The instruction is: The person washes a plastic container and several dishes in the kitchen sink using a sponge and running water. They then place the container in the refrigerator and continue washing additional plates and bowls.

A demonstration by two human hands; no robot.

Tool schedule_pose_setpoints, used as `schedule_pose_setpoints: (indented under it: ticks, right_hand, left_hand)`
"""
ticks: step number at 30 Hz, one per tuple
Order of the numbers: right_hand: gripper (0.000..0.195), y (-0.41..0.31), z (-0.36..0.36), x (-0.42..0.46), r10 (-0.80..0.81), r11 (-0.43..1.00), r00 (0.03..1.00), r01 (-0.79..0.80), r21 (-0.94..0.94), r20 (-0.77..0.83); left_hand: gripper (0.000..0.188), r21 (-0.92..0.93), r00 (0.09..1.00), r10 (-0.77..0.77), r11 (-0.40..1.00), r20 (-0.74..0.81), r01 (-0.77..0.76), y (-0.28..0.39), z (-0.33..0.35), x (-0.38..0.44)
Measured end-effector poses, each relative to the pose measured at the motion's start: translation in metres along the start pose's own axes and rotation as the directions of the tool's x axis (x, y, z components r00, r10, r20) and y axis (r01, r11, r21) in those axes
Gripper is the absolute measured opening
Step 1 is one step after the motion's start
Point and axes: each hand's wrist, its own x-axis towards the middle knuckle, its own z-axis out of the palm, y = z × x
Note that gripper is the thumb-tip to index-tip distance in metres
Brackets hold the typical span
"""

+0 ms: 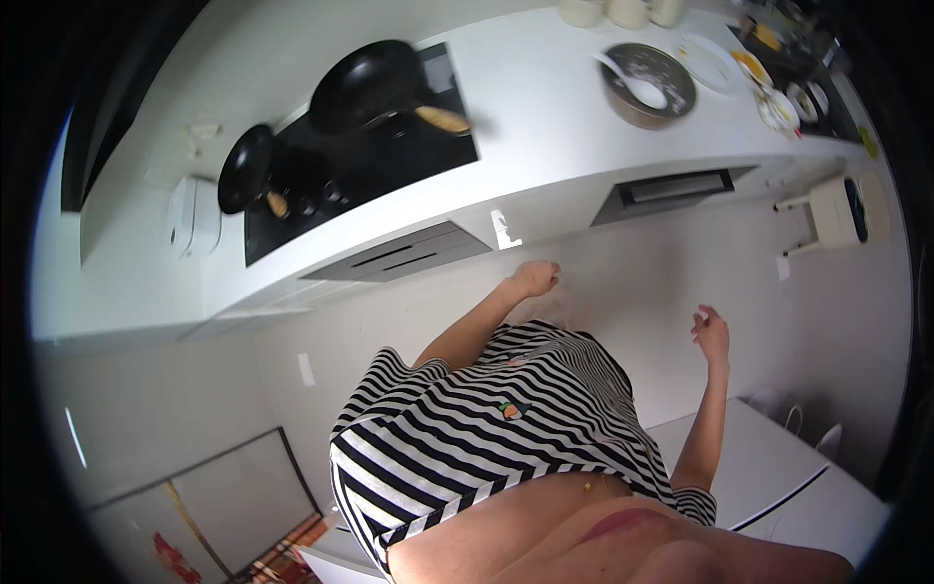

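My left hand [536, 278] hangs over the floor in front of my striped shirt. Its fingers are curled, the palm is turned away, and I see nothing held. Off to the right, my right hand [711, 336] is raised with its fingers bent and a little apart, holding nothing. Both hands are away from the white countertop [533, 124]. On that counter stands a dark metal pot [636, 109] with a white ladle [642, 91] in it and whitish residue inside.
A large wok [365, 87] and a small frying pan [244, 168] rest on the black cooktop [350, 168]. At the counter's far right are a white plate [706, 64] and several dishes. A cream stool [835, 213] stands right; a white cabinet [773, 452] is beside my right arm.
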Motion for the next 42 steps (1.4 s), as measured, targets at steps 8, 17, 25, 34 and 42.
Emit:
schedule_pose_setpoints:
  ticks: [8,17,25,34,42]
  right_hand:
    - [0.031,0.023,-0.114,0.120,-0.005,0.960,0.997,0.026,0.280,-0.075]
    - [0.030,0.129,-0.276,0.198,0.359,0.917,0.896,-0.286,0.279,-0.260]
    - [0.032,0.291,-0.397,0.249,0.590,0.744,0.778,-0.423,0.517,-0.214]
    - [0.027,0.371,-0.613,0.453,0.248,0.914,0.946,-0.159,0.372,-0.206]
    - [0.025,0.309,-0.669,0.696,-0.176,0.954,0.984,0.164,0.252,0.023]
  left_hand:
    - [0.031,-0.610,0.953,0.249,0.786,0.174,-0.094,0.173,-0.065,0.158]
    - [0.029,-0.421,0.792,0.600,0.752,0.115,-0.508,0.401,-0.123,0.421]
    - [0.032,-0.593,0.762,0.625,0.554,-0.168,-0.585,0.571,-0.118,0.654]
    - [0.025,-0.414,0.914,0.170,0.850,-0.369,-0.326,0.657,-0.087,0.897]
    - [0.026,-0.006,0.943,0.205,0.977,-0.263,-0.215,0.640,-0.097,1.060]
